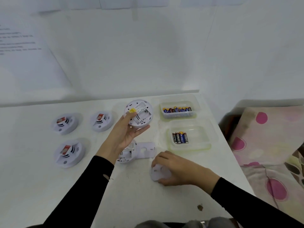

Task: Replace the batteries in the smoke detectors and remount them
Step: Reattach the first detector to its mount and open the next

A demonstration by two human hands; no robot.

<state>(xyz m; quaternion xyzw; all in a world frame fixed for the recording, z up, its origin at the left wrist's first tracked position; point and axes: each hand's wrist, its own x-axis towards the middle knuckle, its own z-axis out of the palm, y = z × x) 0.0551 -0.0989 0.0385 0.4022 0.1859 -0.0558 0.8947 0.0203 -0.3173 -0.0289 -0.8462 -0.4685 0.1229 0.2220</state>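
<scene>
A person's left hand (126, 134) grips an opened smoke detector (139, 114) above the tabletop (131, 195). The right hand (174, 168) curls around a white round cover (158, 174) lying there.

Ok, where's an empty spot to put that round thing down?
Bare table lies near the front edge between the two sleeves, and left of the three detectors. The middle is crowded: an open detector and a plate under the left hand, the right hand on a cover, two battery tubs at right.

three detectors (69, 139) left, battery trays (184, 125) right
</scene>
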